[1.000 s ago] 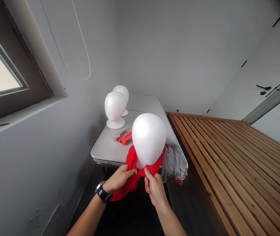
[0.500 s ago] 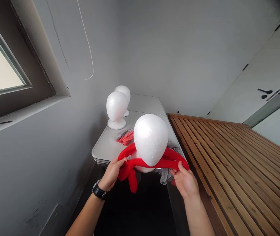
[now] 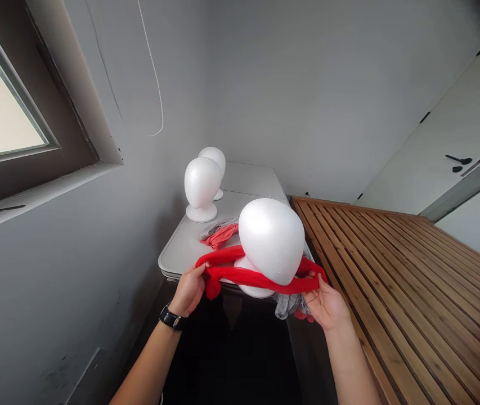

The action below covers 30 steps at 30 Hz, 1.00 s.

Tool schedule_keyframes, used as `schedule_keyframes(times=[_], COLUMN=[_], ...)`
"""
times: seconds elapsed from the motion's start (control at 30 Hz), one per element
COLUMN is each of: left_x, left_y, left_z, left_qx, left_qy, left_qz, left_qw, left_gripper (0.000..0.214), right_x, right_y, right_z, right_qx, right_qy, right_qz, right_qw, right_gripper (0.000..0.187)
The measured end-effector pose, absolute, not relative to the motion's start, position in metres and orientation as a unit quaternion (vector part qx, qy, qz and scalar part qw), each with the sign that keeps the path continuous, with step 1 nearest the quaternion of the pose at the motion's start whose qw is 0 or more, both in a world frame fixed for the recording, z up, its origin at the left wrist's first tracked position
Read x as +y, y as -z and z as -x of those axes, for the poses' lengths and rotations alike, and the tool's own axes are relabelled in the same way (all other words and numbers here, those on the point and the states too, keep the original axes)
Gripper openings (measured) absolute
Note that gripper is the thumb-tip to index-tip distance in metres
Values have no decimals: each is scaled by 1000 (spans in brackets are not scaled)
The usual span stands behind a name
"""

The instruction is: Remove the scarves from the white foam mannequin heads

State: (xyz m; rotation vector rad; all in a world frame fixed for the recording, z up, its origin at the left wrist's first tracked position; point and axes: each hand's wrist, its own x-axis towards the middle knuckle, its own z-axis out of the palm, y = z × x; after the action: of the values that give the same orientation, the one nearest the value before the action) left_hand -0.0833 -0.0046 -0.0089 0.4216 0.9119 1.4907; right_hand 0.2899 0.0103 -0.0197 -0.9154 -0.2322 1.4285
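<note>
A white foam mannequin head (image 3: 271,239) stands near the front edge of the table, tilted to the right. Around its neck runs a loop of red scarf (image 3: 248,277), stretched out to both sides. My left hand (image 3: 189,289), with a black watch on the wrist, pinches the scarf's left end, where a bunched part hangs below the fingers. On the right side, my right hand (image 3: 326,301) grips the other end of the loop, fingers partly behind the cloth. The back of the loop is hidden behind the foam head.
Two more foam heads, the nearer one (image 3: 202,183) and one behind it (image 3: 216,160), stand at the table's (image 3: 176,256) left. Grey and coral cloth (image 3: 221,233) lies behind the scarf; grey cloth (image 3: 288,305) hangs at the front edge. A slatted wooden surface (image 3: 391,264) adjoins on the right.
The foam head has tipped to the right. My left hand has moved slightly left and my right hand slightly right and down, drawing the scarf loop wider; its dangling end has risen.
</note>
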Motion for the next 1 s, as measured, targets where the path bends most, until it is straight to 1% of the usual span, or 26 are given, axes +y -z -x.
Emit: schedule_keyframes(times=[0.03, 0.17, 0.3, 0.4, 0.5, 0.6, 0.67, 0.77, 0.83, 0.9, 1.0], left_x=[-3, 2, 9, 16, 19, 20, 23, 37, 54, 75, 109], left_y=[9, 7, 2, -3, -5, -3, -5, -25, -51, -81, -112], left_z=[85, 93, 94, 98, 109, 118, 121, 124, 127, 130, 132], left_qx=[404, 445, 443, 429, 435, 460, 471, 461, 436, 406, 435], left_qy=[-653, -628, -617, -645, -667, -651, -621, -579, -571, -588, -593], left_qz=[-168, -143, -149, -129, -112, -146, -190, -256, -300, -336, -414], left_qw=[618, 622, 633, 619, 595, 586, 597, 622, 627, 614, 537], left_gripper=[21, 8, 1, 6, 8, 5, 8, 12, 10, 6, 9], right_x=[12, 17, 23, 30, 34, 34, 36, 48, 65, 88, 124], right_y=[22, 27, 19, 9, 5, 2, -5, -31, -58, -87, -115], right_z=[-292, -298, -294, -298, -311, -322, -324, -325, -326, -328, -329], right_qx=[-116, -176, -167, -141, -142, -189, -242, -314, -354, -388, -443], right_qy=[-632, -641, -645, -622, -596, -597, -607, -595, -566, -526, -438], right_qz=[409, 421, 424, 456, 518, 541, 535, 554, 569, 569, 559], right_qw=[648, 618, 613, 621, 597, 561, 536, 491, 480, 499, 548], right_gripper=[8, 23, 29, 26, 24, 31, 37, 37, 42, 46, 34])
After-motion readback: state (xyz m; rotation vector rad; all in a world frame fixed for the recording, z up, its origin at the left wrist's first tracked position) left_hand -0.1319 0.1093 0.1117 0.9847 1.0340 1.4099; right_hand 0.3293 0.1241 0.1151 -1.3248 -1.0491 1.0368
